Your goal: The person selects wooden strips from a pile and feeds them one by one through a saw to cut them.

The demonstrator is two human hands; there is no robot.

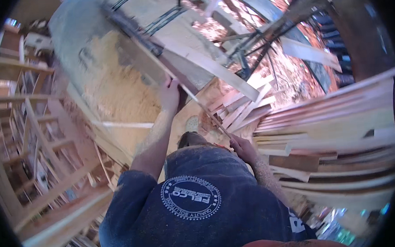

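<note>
— Start with the head view, the only one I've got. Where's the wood?
— I see the wooden strip [203, 107] slanting from the upper left to the person's waist. The left hand [170, 91] is closed about it partway along, the right hand [243, 149] about its near end. Blur hides the fingertips from me.
— What worries you?
— Its far part runs beside a dark metal bar [130, 29]; I can't tell whether they touch. Snagging there could jerk it in the fingers. It looks thin, so uneven pressure might bend or split it, and bare skin could take splinters. The loose offcuts [246, 108] to the right might trip a foot.
— Containers?
— From this far off, I can pick out none for certain. The sawdust [118, 85] lies in a loose heap, the boards [335, 128] in an open stack at right. The wooden frame [40, 126] at left may be racking; its contents I can't make out.
</note>
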